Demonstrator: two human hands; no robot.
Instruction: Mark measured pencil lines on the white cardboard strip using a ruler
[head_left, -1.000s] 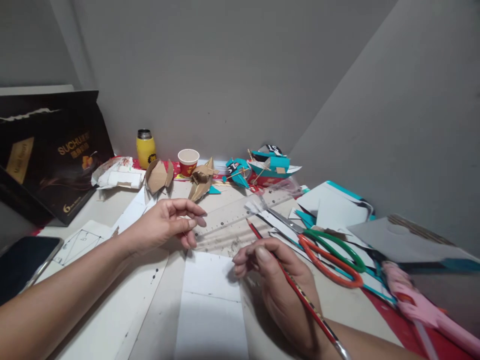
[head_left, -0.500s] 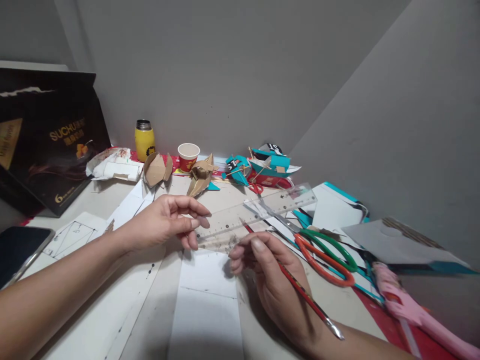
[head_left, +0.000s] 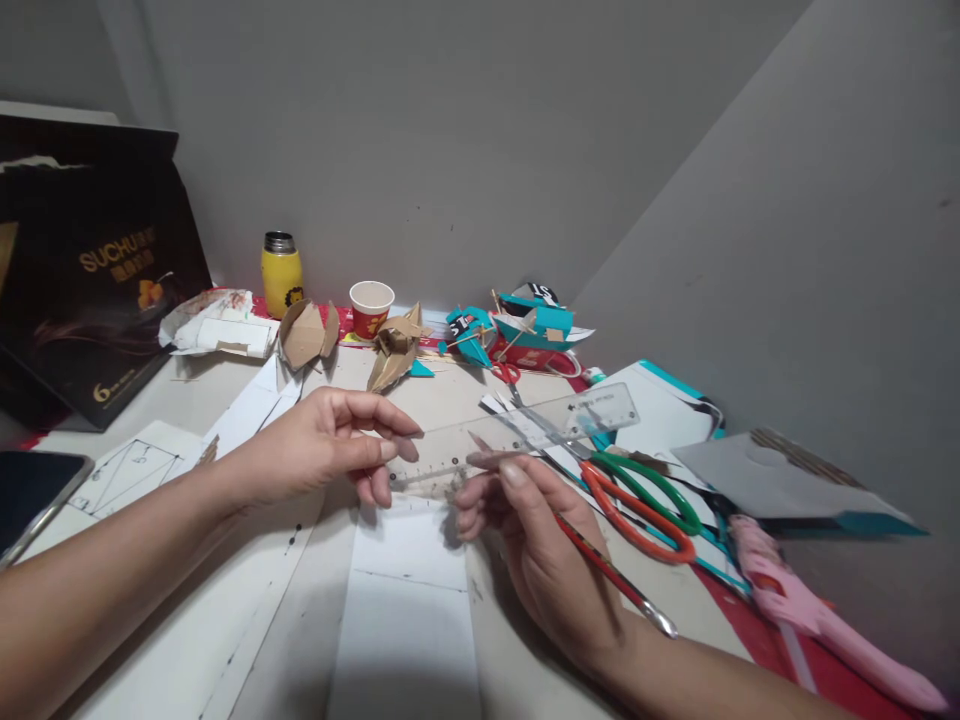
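Head view: left grip (head_left: pixel 337 445) together on clear ruler (head_left: pixel 521 432), right grip (head_left: pixel 544 530) around slender pencil (head_left: pixel 609 567).

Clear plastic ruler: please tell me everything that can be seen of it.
The clear, flat ruler looks like plastic, with dark scale marks and dots, and unreadable print near its right end. The bare left hand pinches its left end; it slants up rightward in mid-picture. Whether the right hand touches it is unclear.

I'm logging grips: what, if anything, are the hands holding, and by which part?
The left hand holds the clear ruler by its left end; the right hand holds the red pencil by its shaft, nearer the pointed end.
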